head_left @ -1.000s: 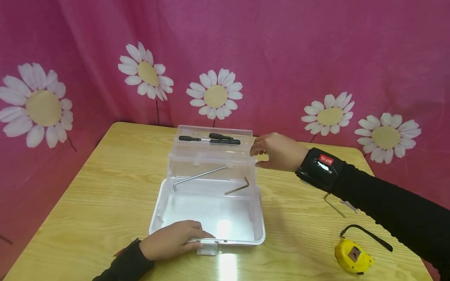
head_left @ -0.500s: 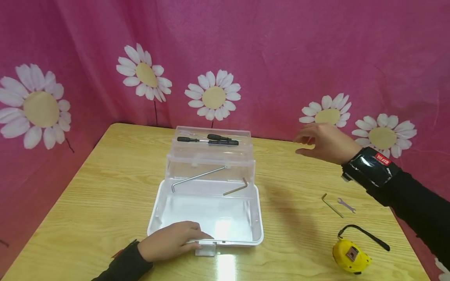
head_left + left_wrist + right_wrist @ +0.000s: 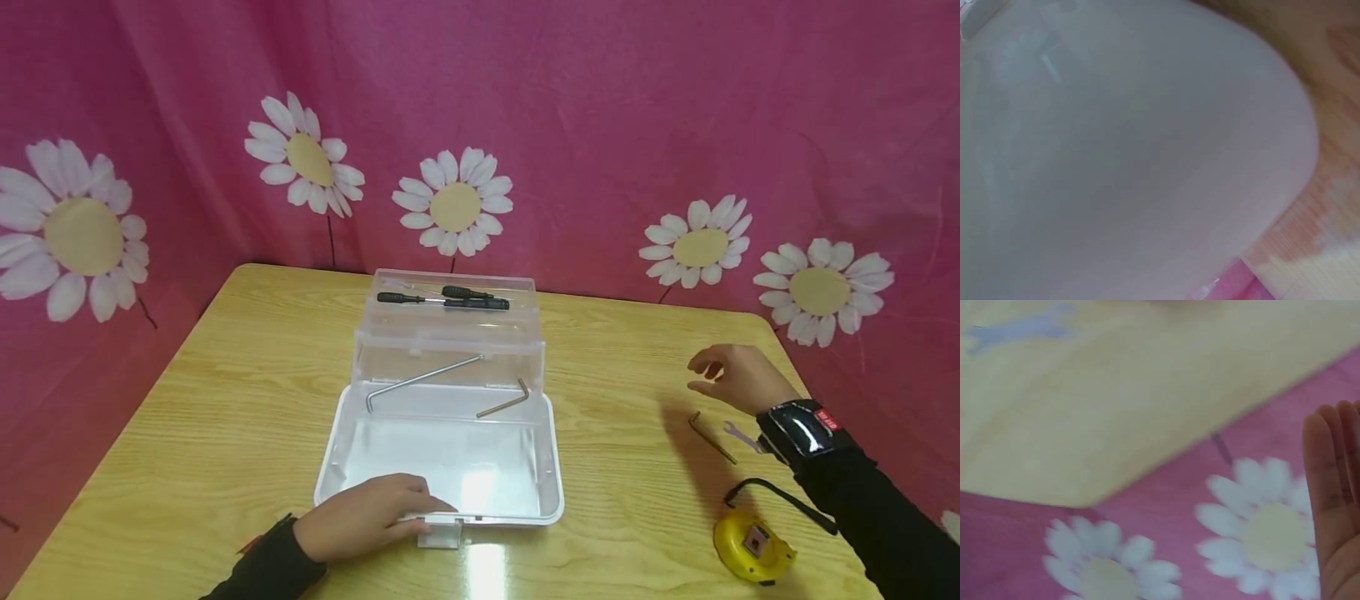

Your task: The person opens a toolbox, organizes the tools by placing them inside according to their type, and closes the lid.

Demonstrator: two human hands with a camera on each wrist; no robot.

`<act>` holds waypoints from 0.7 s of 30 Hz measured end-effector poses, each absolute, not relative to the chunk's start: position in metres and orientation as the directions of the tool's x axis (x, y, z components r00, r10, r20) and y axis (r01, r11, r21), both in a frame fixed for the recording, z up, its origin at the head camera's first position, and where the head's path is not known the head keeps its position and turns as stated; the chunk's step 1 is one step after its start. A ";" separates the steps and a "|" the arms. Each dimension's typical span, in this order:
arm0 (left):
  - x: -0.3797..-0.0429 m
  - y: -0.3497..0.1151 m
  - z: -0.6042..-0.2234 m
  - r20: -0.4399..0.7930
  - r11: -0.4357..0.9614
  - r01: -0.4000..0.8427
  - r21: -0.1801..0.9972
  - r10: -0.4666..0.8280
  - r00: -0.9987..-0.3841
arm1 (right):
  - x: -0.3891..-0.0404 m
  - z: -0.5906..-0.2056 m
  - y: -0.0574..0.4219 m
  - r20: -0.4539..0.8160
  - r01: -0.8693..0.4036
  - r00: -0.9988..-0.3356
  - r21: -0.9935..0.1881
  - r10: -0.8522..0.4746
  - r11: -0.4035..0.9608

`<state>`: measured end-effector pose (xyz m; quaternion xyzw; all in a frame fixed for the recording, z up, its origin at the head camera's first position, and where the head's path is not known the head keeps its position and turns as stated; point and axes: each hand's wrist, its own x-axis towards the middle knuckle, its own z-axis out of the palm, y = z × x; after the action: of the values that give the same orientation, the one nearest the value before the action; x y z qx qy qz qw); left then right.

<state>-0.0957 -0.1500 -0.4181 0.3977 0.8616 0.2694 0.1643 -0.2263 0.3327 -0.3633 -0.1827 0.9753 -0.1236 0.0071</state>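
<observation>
Right hand (image 3: 738,379) is hovering, empty fingers slightly parted, hex key (image 3: 712,442) lying near them; left hand (image 3: 367,518), gripping the box (image 3: 517,521), should be bracing.

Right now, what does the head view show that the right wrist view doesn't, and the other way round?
Only the head view shows the white box, the left hand holding its front rim, black-handled screwdrivers, bent metal keys and a yellow tape measure.

Only the right wrist view shows the palm side of the right hand.

Both share that hand, the purple wrench, blurred in the wrist view, the wooden table and the pink daisy-print cloth.
</observation>
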 end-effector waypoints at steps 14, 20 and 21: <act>-0.096 -0.151 -0.421 -0.056 0.527 0.614 0.587 0.784 -0.619 | -0.209 -0.434 0.362 -0.139 -0.206 -0.957 -0.294 -0.254 0.934; -0.097 -0.151 -0.422 -0.047 0.527 0.624 0.577 0.784 -0.619 | -0.211 -0.438 0.364 -0.143 -0.188 -0.959 -0.317 -0.243 0.930; -0.097 -0.151 -0.422 -0.048 0.529 0.622 0.578 0.782 -0.621 | -0.211 -0.438 0.364 -0.145 -0.183 -0.960 -0.323 -0.240 0.929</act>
<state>-0.0967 -0.1509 -0.4218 0.4078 0.8609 0.2634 0.1524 -0.2107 0.3641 -0.4385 -0.1081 0.9777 -0.1549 0.0912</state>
